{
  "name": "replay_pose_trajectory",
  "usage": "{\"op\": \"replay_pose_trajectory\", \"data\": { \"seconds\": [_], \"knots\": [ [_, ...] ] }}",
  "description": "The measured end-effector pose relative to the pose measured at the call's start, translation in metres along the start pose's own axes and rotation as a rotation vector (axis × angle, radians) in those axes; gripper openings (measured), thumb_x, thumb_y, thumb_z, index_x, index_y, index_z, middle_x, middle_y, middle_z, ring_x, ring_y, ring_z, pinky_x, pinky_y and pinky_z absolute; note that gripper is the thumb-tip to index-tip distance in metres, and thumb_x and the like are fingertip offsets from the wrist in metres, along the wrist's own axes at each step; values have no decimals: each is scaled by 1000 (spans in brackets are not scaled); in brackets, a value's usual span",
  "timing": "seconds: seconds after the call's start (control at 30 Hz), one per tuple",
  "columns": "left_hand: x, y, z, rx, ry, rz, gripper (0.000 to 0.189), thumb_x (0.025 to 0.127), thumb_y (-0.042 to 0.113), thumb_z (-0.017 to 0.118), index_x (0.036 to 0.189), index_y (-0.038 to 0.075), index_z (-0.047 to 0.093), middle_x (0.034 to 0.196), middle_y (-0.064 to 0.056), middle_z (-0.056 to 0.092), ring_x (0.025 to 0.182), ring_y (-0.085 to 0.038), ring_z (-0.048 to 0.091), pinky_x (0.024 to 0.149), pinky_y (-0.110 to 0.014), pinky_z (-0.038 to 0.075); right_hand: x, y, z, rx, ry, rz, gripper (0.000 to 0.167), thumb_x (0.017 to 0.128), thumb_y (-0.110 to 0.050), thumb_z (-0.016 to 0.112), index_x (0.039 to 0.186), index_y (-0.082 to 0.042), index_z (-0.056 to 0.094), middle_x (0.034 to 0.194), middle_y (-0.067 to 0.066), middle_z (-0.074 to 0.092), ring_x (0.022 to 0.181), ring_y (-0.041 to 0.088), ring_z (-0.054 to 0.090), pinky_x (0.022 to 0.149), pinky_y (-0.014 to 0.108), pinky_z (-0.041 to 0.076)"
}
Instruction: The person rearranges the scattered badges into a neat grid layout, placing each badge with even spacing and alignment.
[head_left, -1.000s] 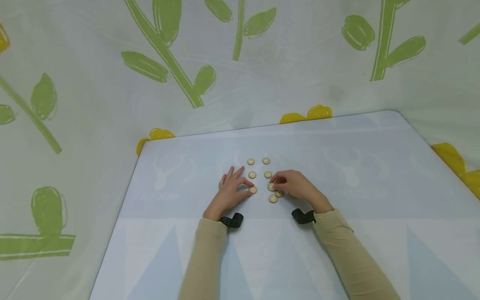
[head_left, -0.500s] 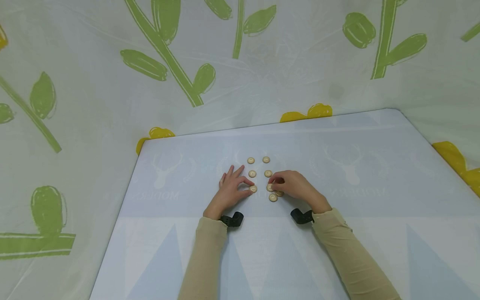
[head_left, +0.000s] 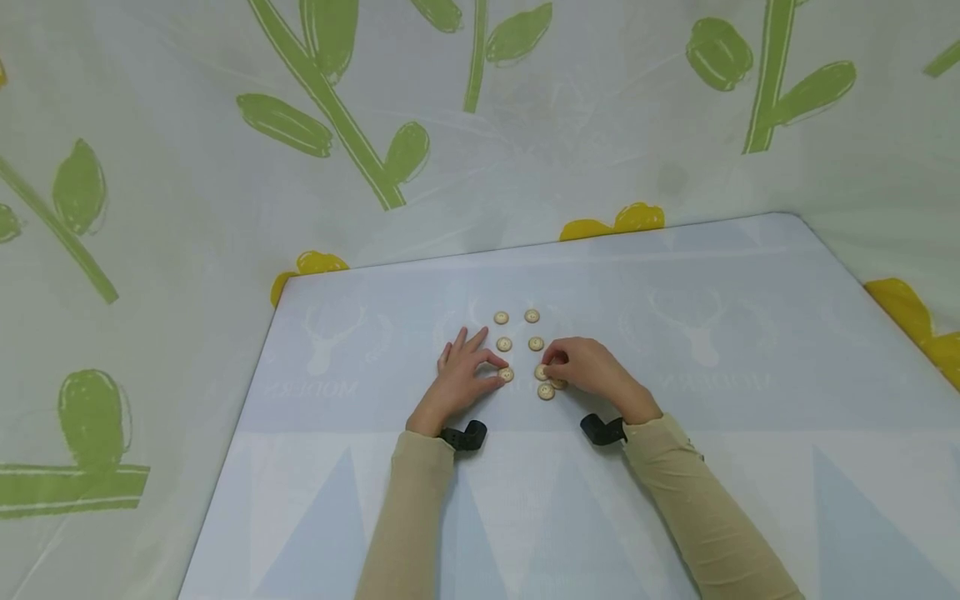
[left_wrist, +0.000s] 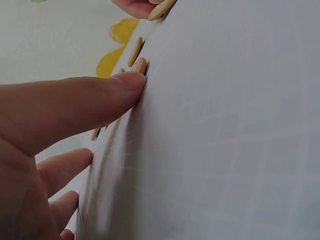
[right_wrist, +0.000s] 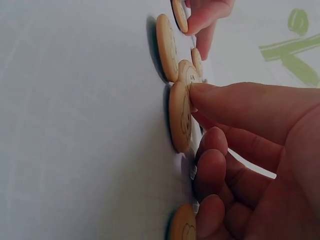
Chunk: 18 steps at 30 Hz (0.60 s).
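Note:
Thumb and index finger of my left hand [head_left: 453, 386] pinch the edge of a small round wooden disc [head_left: 507, 375] lying on the table; its other fingers are spread. My right hand [head_left: 592, 367] pinches another wooden disc [right_wrist: 189, 72], which sits among others. In the right wrist view, one disc [right_wrist: 179, 117] lies just below the pinched one and another disc [right_wrist: 166, 47] touches it from above. Dark line markings show on their faces. One more disc [right_wrist: 184, 224] lies by the right hand's curled fingers, which hide it in the head view.
Beyond the hands, wooden discs stand in two short columns, the left with a far disc [head_left: 501, 317] and a nearer disc [head_left: 504, 344], the right with matching discs [head_left: 532, 316]. The pale printed table [head_left: 360, 500] meets a leaf-patterned fabric [head_left: 187, 208] at its back edge.
The whole head view has slid slightly upward. The right hand and its disc have shifted only a little sideways; the left hand keeps its pinch in place.

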<state>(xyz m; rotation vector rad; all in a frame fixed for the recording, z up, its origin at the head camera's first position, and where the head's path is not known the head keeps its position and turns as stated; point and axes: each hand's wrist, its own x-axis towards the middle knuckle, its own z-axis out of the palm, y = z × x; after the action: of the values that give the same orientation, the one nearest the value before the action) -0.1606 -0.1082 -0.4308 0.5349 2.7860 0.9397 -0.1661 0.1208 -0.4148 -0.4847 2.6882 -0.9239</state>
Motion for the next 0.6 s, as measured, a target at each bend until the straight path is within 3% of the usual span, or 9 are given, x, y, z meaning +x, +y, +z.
{"op": "replay_pose_trajectory", "data": {
  "seconds": [0.6],
  "knots": [
    [1, 1, 0, 12, 3, -4, 14, 78, 30, 67, 91, 25, 65, 146, -3, 23, 135, -27, 1, 103, -49, -1, 1, 0, 0, -8, 8, 23, 11, 81, -24, 65, 84, -14, 64, 67, -2, 51, 61, 13, 45, 56, 28, 35]
  ]
}}
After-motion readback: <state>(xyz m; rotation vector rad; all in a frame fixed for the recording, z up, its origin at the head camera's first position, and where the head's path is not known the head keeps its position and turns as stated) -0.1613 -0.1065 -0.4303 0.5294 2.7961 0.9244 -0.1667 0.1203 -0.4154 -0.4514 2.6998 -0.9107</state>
